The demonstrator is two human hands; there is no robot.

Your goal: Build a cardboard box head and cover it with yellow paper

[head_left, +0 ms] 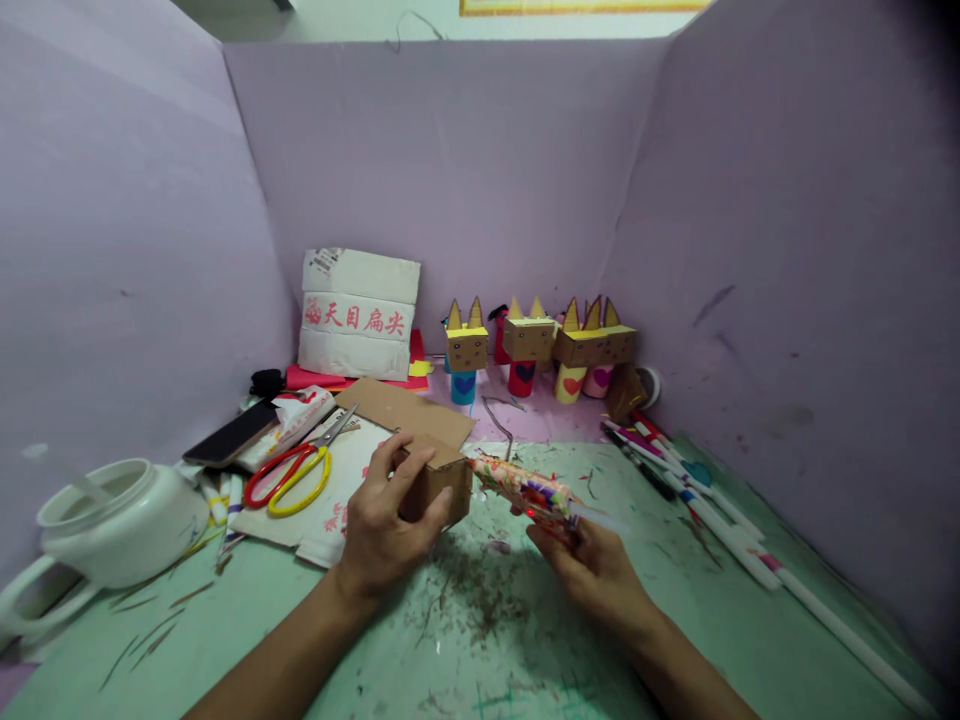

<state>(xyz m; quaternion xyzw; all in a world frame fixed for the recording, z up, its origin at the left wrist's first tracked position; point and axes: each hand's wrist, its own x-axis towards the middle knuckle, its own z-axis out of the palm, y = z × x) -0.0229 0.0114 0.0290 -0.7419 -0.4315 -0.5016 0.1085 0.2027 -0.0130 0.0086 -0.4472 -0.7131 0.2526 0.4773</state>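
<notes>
Twelve o'clock is straight ahead of you, across the table [450, 670].

Your left hand [391, 515]: grasping a small cardboard box [451, 478], fingers over its top and near end, thumb along the side facing you. The box lies at 2 o'clock from that palm, apparently raised off the table, though its underside is hidden. Fingers cover too much of it to tell its long axis.

Your right hand [589, 568]: wrapped around the handle of a patterned glue gun [525, 488], red light [530, 513] showing. Gun's long axis runs 10 to 4 o'clock, nozzle [475, 465] at the 10 end, a translucent glue stick [600, 517] at the 4 end, blurred.

Key relation: nozzle to box. From your right hand, the box sits at 10 o'clock, straight along the gun. Tip is at the box's upper corner, 3 o'clock side; contact or slight gap, cannot tell. Left hand is nearer the box, so I judge it sets the edge's angle while the right sets the tip.

Horned cardboard figures [531, 342] stand at 1 o'clock from the box, well apart.
</notes>
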